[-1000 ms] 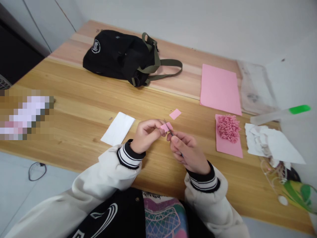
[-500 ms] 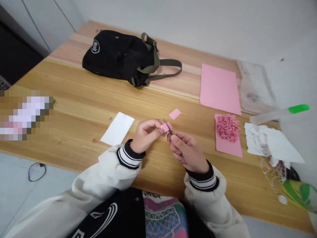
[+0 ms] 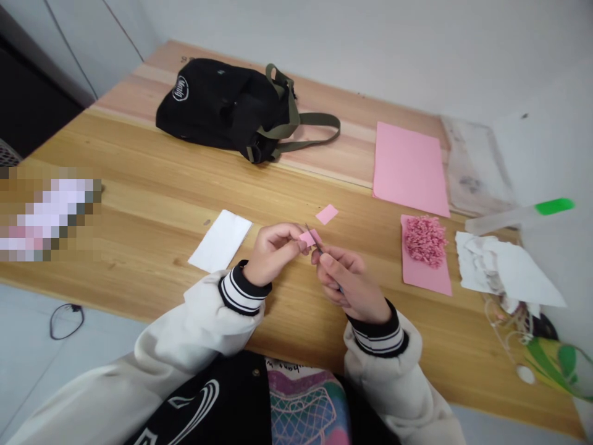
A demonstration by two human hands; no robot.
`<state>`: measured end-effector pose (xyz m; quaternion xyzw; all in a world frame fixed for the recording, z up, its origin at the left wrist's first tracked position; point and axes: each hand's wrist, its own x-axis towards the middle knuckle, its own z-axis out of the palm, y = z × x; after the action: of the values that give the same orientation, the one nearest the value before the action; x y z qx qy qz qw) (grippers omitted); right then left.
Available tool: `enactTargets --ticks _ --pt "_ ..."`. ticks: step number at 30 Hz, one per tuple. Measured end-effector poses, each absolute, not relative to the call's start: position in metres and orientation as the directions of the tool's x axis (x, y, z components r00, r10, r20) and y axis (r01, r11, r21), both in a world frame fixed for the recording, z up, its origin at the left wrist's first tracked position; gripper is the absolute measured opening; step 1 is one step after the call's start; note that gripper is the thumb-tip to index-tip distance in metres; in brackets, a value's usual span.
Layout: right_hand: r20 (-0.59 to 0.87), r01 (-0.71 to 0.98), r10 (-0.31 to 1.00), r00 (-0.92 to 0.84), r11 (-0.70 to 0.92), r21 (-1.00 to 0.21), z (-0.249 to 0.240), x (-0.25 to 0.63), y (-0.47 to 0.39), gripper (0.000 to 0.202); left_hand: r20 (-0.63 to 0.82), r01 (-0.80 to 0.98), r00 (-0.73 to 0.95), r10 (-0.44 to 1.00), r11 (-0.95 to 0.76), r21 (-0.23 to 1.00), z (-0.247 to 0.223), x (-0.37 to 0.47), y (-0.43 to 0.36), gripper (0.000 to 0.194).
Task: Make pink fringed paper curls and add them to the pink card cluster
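Observation:
Between the thumb and fingers of my left hand is a small piece of pink paper. My right hand is closed around a pair of scissors, whose narrow blades cross the pink piece. Most of the scissors' handles are hidden by my fingers. Just beyond my hands, another small pink paper piece lies flat on the wooden table. A folded white tissue rests left of my left hand.
A black bag with green straps lies at the back. To the right are a large pink sheet, a heap of pink shreds on pink paper, white paper, a green-ended translucent stick and tangled cords. A blurred-out object sits left.
Both hands keep nearly the same place, with the scissors still across the pink paper. The view has shifted very slightly; nothing was put down or picked up.

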<state>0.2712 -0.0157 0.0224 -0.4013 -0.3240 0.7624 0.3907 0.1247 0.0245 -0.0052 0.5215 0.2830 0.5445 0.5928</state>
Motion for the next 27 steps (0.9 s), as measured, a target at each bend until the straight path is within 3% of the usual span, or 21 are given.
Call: enactTargets --ticks 6,27 --pt "-0.355 -0.315 0.847 -0.396 -0.488 -0.814 0.0225 0.2734 -0.0164 0.025 0.128 -0.340 0.210 0.969 -0.051 0.939 -0.0090 0.1227 0.0240 0.013" --pt "-0.336 -0.286 0.865 -0.373 -0.451 -0.845 0.0233 0.2707 -0.0173 0.024 0.183 -0.329 0.251 0.950 -0.094 0.940 -0.0009 0.1255 0.0224 0.018"
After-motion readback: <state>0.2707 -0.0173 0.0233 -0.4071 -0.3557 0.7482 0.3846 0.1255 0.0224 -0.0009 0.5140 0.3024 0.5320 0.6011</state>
